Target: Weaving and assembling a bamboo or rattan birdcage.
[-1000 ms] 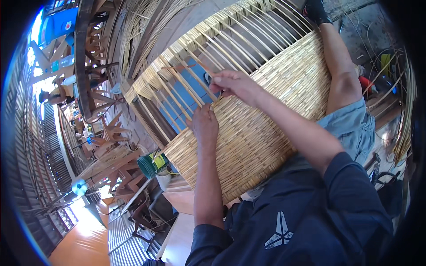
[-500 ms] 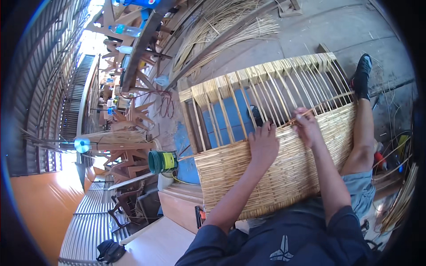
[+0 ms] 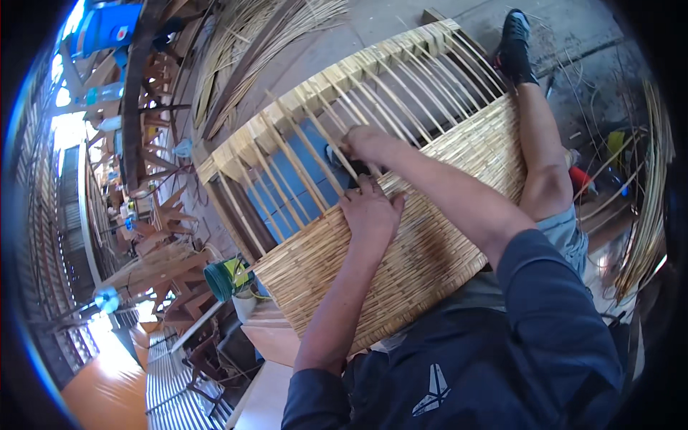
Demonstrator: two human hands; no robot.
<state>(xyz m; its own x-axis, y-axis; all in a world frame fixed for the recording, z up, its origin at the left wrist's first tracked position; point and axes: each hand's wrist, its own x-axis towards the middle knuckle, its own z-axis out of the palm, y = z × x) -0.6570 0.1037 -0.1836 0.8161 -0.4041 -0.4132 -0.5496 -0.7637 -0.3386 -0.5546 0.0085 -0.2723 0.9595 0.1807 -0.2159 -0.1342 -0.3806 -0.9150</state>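
Observation:
A woven straw-coloured panel (image 3: pixel 315 276) on a wooden frame lies across my lap. Its near part is densely woven. Bare warp strands (image 3: pixel 290 172) run on to the wrapped far rail (image 3: pixel 315 86). My left hand (image 3: pixel 373 215) rests palm down at the edge of the weave, fingers on it and thumb apart. Just beyond it, my right hand (image 3: pixel 373 145) is closed among the warp strands, its forearm slanting over the panel. Whatever its fingers pinch is too hidden to make out.
A heap of loose strips (image 3: pixel 269 43) lies on the floor at the far left. My outstretched leg (image 3: pixel 541 136) borders the panel's right side. A green bucket (image 3: pixel 218 281) stands at its left corner. More long strips (image 3: pixel 641 222) hang at the far right.
My right hand has moved left and away from me, from a thin strip at the weave's edge to the warp strands beyond my left hand. The view has shifted and tilted.

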